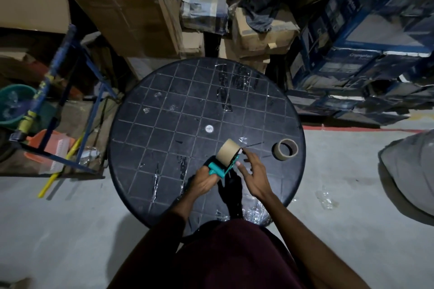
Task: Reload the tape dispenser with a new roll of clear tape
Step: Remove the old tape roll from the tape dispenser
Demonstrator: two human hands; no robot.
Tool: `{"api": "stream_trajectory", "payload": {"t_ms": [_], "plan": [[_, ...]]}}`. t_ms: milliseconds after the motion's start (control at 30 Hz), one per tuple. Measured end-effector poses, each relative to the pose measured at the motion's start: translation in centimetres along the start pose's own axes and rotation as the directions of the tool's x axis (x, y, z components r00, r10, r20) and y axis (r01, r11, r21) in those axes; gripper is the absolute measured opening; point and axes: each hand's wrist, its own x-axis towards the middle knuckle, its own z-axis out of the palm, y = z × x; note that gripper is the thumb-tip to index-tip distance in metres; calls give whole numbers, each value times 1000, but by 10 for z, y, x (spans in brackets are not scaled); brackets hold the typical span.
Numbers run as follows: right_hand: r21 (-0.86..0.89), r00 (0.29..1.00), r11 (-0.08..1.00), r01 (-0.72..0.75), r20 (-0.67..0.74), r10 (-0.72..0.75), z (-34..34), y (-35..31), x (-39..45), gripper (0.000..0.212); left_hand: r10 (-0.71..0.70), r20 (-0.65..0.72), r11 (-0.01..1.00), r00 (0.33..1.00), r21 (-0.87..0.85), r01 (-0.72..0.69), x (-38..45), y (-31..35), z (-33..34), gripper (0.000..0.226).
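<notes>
A teal tape dispenser (219,169) is held just above the near part of the round black table (164,129). A tan roll of tape (227,152) sits mounted on it. My left hand (203,182) grips the dispenser's handle from below. My right hand (254,172) is at the dispenser's front end, fingers curled, its thumb and fingertips touching the frame beside the roll. A second, thinner tape ring (284,149) lies flat on the table to the right, near the edge.
Bits of stuck clear tape dot the tabletop. Cardboard boxes (131,7) and blue printed cartons (366,30) are stacked behind the table. A blue metal frame (70,101), a green tub (14,105) and an orange basket stand at left. Crumpled plastic (326,198) lies on the floor.
</notes>
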Motion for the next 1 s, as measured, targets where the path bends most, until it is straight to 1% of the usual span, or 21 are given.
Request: {"api": "stream_trajectory", "payload": {"t_ms": [33, 67, 100, 200, 267, 333, 400, 467, 533, 600, 667, 733, 867, 933, 967, 1000], "plan": [[37, 999, 999, 18, -32, -17, 0, -10, 4, 61, 15, -8, 999, 1000, -48, -16, -6, 8, -5, 6], [71, 998, 997, 29, -59, -25, 0, -19, 8, 61, 36, -15, 997, 999, -74, -37, -10, 16, -9, 15], [102, 997, 994, 35, -77, -27, 0, -28, 11, 62, 58, -18, 995, 998, -77, -59, -14, 22, -14, 20], [178, 995, 983, 54, -92, -38, -4, -52, 16, 60, 87, -12, 992, 996, -86, -88, -22, 33, -25, 15], [205, 995, 977, 65, -84, -48, -9, -63, 18, 57, 109, -43, 989, 993, -92, -112, -28, 40, -32, 15], [221, 995, 972, 80, -82, -63, -14, -75, 20, 55, 121, -99, 986, 988, -100, -131, -33, 47, -37, 12], [252, 993, 962, 106, -82, -88, -23, -88, 20, 54, 109, -176, 990, 978, -65, -122, -38, 54, -43, 9], [262, 989, 955, 140, -90, -120, -32, -98, 21, 56, 89, -290, 996, 953, 26, -85, -42, 59, -51, 26], [240, 983, 955, 175, -104, -154, -38, -102, 22, 62, 89, -393, 994, 915, 95, -56, -49, 65, -59, 36], [188, 974, 960, 206, -130, -184, -40, -107, 19, 70, 137, -465, 987, 875, 136, -83, -57, 72, -66, 33], [150, 964, 958, 245, -147, -223, -40, -113, 16, 78, 170, -501, 981, 849, 171, -95, -62, 78, -70, 29], [115, 947, 948, 297, -162, -277, -41, -118, 13, 87, 172, -516, 980, 839, 178, -92, -64, 81, -72, 27], [30, 927, 934, 355, -139, -348, -47, -124, 8, 99, 192, -532, 975, 825, 202, -96, -69, 84, -71, 36], [9, 931, 938, 347, -126, -344, -51, -126, 4, 98, 187, -512, 976, 838, 193, -99, -67, 83, -70, 39], [14, 935, 941, 338, -116, -334, -54, -128, 3, 97, 166, -478, 983, 863, 146, -109, -65, 82, -70, 40], [36, 941, 944, 328, -105, -322, -58, -132, 1, 94, 172, -411, 985, 895, 56, -163, -60, 81, -69, 36]]}}
